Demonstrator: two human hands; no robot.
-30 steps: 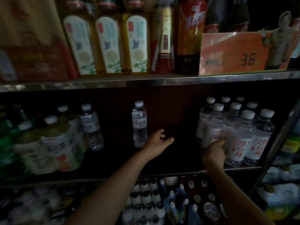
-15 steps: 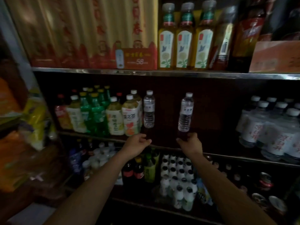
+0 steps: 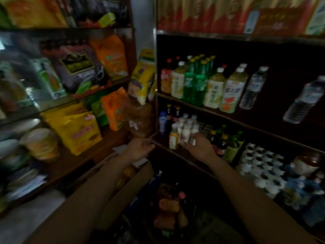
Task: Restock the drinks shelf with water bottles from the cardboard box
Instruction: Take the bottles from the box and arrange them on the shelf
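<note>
Both hands hang empty, below the water bottles.

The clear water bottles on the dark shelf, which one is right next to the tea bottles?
The left water bottle. It stands right beside the tea bottle with the red and white label; the other water bottle stands alone far to the right.

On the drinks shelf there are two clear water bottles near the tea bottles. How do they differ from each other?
The left water bottle stands right beside the tea bottle; the right water bottle stands alone, with a dark gap of bare shelf between them. The left one's white cap shows clearly; the right one's top is cut off by the edge of the picture. The right one looks larger and more tilted, probably from the wide lens. Both are clear with pale labels, and neither hand touches them.
</note>
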